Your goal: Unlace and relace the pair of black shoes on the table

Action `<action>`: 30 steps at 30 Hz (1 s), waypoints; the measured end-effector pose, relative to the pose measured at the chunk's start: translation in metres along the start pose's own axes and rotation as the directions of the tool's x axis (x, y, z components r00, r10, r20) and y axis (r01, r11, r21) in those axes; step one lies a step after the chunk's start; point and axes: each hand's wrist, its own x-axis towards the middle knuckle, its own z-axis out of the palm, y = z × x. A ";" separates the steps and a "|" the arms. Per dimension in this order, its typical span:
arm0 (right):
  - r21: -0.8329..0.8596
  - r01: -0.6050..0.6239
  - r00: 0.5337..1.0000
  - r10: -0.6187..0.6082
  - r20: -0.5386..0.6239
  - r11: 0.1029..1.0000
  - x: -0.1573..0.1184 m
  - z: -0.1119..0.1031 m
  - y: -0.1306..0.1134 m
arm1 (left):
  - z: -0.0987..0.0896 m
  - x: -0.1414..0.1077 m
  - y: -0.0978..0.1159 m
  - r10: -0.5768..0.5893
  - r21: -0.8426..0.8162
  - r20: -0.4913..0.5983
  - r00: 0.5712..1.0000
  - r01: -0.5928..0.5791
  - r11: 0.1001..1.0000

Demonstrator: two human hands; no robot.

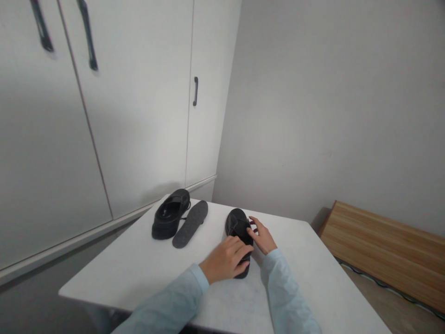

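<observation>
Left hand (225,262) lay over the near half of a black shoe (238,227), fingers curled down on its heel end, grip closed on the shoe. Right hand (262,236) touched the shoe's right side with fingers spread and only lightly bent, fingertips on the upper, not clamped. Both sleeves pale blue.

Shoe rested on the white desk (139,269), a little right of its middle, long axis running from the near heel away toward the far edge, toe pointing away and slightly left. Far edge of the desk close beyond the toe; bare desk surface open to the right of the right hand and in front of the sleeves.

Further left, well apart from the held shoe, lay a grey insole (190,223), flat, its long axis slanted toward the far right. Just beside it on the left, a second black shoe (170,214), opening upward, lined up on much the same slant, near the far left corner of the desk.

Beyond the desk, white cupboard doors (139,102) with dark handles on the left, a plain grey wall (330,102) behind, and a wooden board (382,250) low at the right.
</observation>
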 end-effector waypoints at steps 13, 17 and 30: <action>-0.066 0.048 0.999 -0.049 -0.006 0.997 -0.001 0.000 -0.003 | -0.022 -0.017 -0.071 -0.613 0.089 -0.191 0.766 0.636 0.767; -0.066 0.047 0.999 -0.048 -0.009 0.997 -0.001 0.000 -0.003 | -0.023 -0.038 -0.096 -0.812 0.398 -0.077 0.579 0.764 0.507; -0.104 -0.007 0.999 0.004 -0.035 0.995 -0.002 -0.006 -0.004 | -0.019 -0.036 -0.081 -0.835 0.375 0.059 0.548 0.762 0.527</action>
